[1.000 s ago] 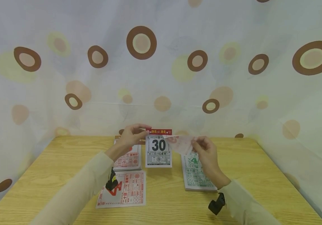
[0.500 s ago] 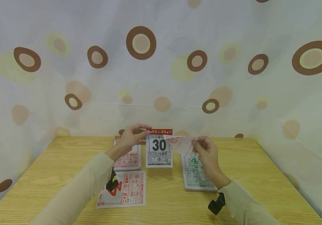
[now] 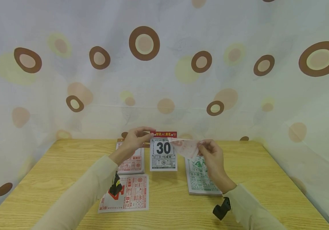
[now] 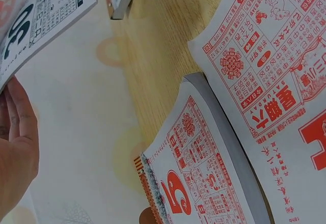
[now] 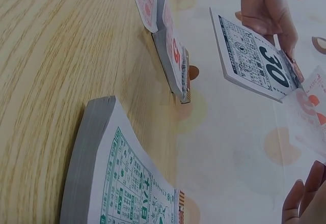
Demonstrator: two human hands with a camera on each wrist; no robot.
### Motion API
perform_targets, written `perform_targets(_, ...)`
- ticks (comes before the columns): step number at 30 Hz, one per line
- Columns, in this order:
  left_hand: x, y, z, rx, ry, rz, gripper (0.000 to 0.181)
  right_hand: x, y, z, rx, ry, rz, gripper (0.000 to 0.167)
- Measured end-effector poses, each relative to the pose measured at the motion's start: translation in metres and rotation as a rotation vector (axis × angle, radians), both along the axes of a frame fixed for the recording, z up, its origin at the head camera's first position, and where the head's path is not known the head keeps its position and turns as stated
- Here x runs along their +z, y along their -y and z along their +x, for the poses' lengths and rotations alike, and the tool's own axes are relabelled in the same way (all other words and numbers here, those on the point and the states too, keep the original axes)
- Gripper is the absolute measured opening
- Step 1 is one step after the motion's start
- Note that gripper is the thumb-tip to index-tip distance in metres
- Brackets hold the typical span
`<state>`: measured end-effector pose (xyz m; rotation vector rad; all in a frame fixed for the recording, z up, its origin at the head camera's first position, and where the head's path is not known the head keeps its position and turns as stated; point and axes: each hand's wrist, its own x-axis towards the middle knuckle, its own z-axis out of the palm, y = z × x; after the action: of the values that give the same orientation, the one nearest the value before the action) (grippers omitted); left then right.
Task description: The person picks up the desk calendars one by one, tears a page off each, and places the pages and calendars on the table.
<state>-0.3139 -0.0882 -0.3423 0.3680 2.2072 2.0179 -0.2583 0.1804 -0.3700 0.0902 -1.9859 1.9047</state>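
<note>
My left hand pinches the upper left corner of a small calendar pad at its red header strip, holding it upright above the table. The pad's front page shows a dark 30, also seen in the right wrist view. From the pad's top right, a thin sheet with faint red print stretches sideways, its far end pinched between the thumb and fingers of my right hand. In the left wrist view, the left hand's fingers lie behind the pad.
On the wooden table, a green-printed calendar pad lies at the right, below the right hand. A red-printed pad lies behind the left forearm, and a loose red-printed sheet lies in front of it. Patterned cloth hangs behind.
The held pad has shifted slightly to the right with my left hand. My right hand has barely moved and still pinches the thin sheet.
</note>
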Motion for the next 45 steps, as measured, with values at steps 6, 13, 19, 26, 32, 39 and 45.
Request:
perform_targets(6,-0.0018,0.0008,-0.0004,0.006,0.005,-0.008,0.028,0.0036,0.0017,0.0013,-0.012,0.036,-0.011,0.01)
perform_targets(13,-0.0013,0.0019,0.0011,0.008,0.0,-0.018,0.028,0.0055,0.0027,0.0019,-0.009,0.054,-0.02,0.014)
perform_targets(19,-0.0002,0.0016,0.0024,0.001,0.003,-0.008,0.028,0.0054,0.002,0.0017,0.007,0.056,-0.007,0.013)
perform_targets(26,0.0006,0.0017,0.0053,-0.013,-0.011,-0.014,0.03,0.0056,0.0025,-0.0002,0.026,0.031,0.009,0.014)
perform_targets(32,0.0003,0.0006,0.0066,-0.022,-0.006,-0.024,0.031,0.006,0.0046,-0.0004,0.025,-0.005,0.033,0.017)
perform_targets(39,0.0002,-0.0003,0.0065,-0.035,-0.018,-0.019,0.031,0.0059,0.0055,-0.0018,0.002,-0.012,0.058,0.018)
perform_targets(45,0.0004,-0.001,0.0066,-0.029,-0.007,-0.016,0.031,0.0049,0.0056,-0.0019,-0.014,-0.028,0.03,0.014)
